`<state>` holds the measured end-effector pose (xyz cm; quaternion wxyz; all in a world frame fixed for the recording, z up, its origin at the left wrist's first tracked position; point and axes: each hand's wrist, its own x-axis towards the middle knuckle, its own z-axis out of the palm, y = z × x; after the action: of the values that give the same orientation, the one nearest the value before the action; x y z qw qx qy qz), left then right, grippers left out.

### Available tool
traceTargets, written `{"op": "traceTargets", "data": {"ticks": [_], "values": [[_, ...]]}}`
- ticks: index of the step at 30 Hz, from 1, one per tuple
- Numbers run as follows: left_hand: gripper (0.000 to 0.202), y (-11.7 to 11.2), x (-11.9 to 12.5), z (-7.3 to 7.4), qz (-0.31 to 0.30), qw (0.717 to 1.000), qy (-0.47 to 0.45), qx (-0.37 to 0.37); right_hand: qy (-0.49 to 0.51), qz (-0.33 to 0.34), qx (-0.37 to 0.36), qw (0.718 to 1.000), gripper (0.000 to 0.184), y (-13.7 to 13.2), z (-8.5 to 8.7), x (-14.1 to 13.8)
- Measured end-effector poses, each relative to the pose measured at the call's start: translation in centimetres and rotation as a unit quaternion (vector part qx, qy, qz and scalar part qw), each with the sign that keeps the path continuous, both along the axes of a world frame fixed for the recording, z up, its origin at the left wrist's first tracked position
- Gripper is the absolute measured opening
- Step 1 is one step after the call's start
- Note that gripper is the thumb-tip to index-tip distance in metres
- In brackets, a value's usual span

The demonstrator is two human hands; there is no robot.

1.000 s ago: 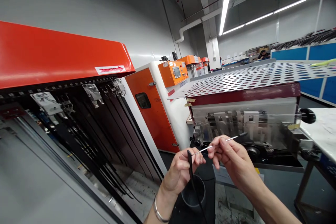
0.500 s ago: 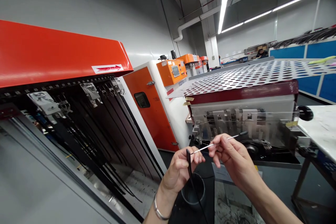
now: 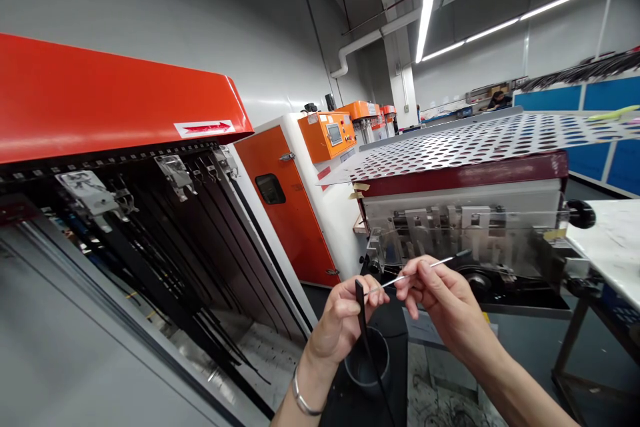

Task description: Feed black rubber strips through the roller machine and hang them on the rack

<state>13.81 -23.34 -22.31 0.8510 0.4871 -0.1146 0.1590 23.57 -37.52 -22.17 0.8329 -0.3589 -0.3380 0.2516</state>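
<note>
My left hand (image 3: 340, 320) is closed on the top end of a black strip (image 3: 367, 340), which hangs down past a dark round container (image 3: 384, 363). In my right hand (image 3: 443, 297) I pinch a thin metal rod with a dark tip (image 3: 434, 265). The rod slants from upper right down to the left, and its lower end meets the strip's top beside my left fingertips. Whether it goes into the strip or only touches it, I cannot tell. The fingers of both hands are almost touching.
On the left stands a machine with a red hood (image 3: 115, 97), with black strips (image 3: 170, 273) hanging from metal clips. A machine with a perforated white sheet (image 3: 445, 147) on top is ahead right. Behind are an orange cabinet door (image 3: 295, 213) and a person (image 3: 499, 100). A white table (image 3: 610, 240) edges the right.
My right hand and the rod have shifted very slightly left, toward my left hand. The black strip stays held in my left hand.
</note>
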Motion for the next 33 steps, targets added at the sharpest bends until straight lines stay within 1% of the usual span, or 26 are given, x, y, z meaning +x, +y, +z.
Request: {"op": "traceTargets", "data": {"ticks": [7, 14, 20, 27, 33], "values": [[0.007, 0.36, -0.03, -0.16, 0.008, 1.0, 0.009, 0.003, 0.001, -0.012, 0.006, 1.0, 0.026, -0.42, -0.15, 0.05], [0.007, 0.22, -0.05, -0.03, 0.007, 1.0, 0.005, 0.0, 0.001, 0.003, 0.016, 1.0, 0.026, -0.14, -0.16, -0.07], [0.006, 0.04, -0.12, 0.01, 0.002, 1.0, 0.012, -0.011, 0.001, -0.003, 0.027, 1.0, 0.025, -0.11, 0.0, -0.04], [0.004, -0.09, -0.06, 0.26, 0.005, 1.0, 0.01, 0.002, -0.003, -0.008, 0.022, 1.0, 0.025, -0.06, -0.1, 0.12], [0.007, -0.06, -0.03, 0.0, 0.008, 1.0, 0.005, 0.004, 0.012, -0.024, 0.021, 0.999, 0.024, -0.17, 0.41, -0.07]]}}
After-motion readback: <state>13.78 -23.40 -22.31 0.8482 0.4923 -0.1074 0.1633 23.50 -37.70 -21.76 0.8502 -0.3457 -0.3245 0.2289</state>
